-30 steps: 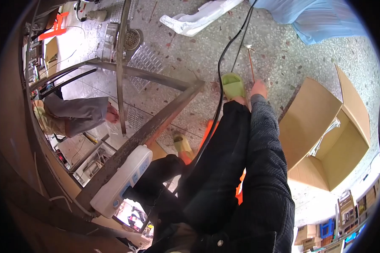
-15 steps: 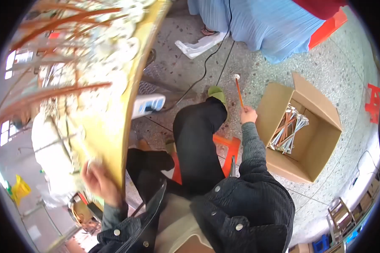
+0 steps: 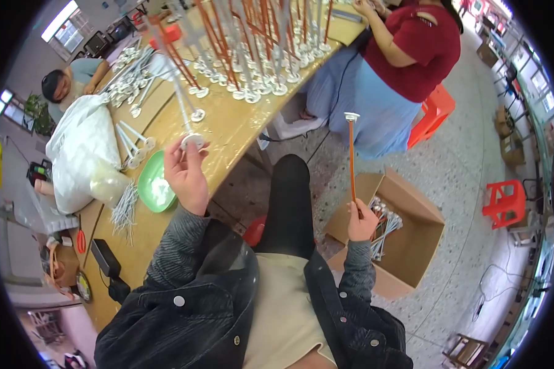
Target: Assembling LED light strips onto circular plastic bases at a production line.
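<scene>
the long yellow-brown tabletop runs diagonally off to the person's left, and at its far right side a co-worker in a dark red top sits. on the floor to the person's right i see an open cardboard box, with a loose bundle of stems lying in it. a bulging white plastic bag slumps across the tabletop, past a green bowl; farther up stands a thicket of upright stems on white round bases.

the left hand is over the tabletop near its edge, its grip closed, thumb and fingers, on a white disc at the foot of a pale stem; i cannot tell whether that disc touches the surface. the right hand is out past the edge, its grip clenched round the near end of a red-brown stem. that stem's long axis points nearly straight away from the person's body, a small white head at its far end. it lies well to the right of the left hand; the box opens just right of the right hand, the nearer of the two.
</scene>
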Demonstrator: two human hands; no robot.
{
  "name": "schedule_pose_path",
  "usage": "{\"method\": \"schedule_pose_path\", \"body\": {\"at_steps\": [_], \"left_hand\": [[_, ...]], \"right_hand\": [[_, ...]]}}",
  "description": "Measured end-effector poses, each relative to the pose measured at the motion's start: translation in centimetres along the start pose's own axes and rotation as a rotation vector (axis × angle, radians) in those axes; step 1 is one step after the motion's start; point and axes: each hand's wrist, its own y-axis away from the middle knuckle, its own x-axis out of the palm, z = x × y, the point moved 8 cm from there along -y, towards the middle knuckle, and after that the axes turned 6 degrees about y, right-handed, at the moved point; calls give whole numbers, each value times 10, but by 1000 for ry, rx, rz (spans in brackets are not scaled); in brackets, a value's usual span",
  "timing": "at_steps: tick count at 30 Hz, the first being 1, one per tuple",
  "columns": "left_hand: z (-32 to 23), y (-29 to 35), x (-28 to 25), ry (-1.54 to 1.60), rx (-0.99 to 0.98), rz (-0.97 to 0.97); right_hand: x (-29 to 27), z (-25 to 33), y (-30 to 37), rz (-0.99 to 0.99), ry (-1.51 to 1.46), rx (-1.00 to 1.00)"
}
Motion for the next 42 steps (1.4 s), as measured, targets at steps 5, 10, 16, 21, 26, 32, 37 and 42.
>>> {"method": "schedule_pose_path", "body": {"at_steps": [5,10,16,21,26,32,37,42], "left_hand": [[-58,-9,3,150,209,27],[-87,-24,-3,237,255,-8],[-95,-64,-39,442,199,-116],[-81,-92,-54,640,-49,-153],[-68,-114,-71,751,-33,-231],[-78,-137,-89,761,125,-252],[-102,-146,-106,714,351,-224],[-108,-144,-114,656,443,-201]], "right_hand": [[-10,143,-1,-92,154,-504],[31,260,2,-60,157,-923],[71,334,-11,-61,202,-1245],[95,390,-14,-66,250,-1445],[108,439,-18,-290,427,-1553],[146,429,-31,-572,178,-1329],[256,368,-34,243,-759,-474],[296,417,8,584,-958,-546]]}}
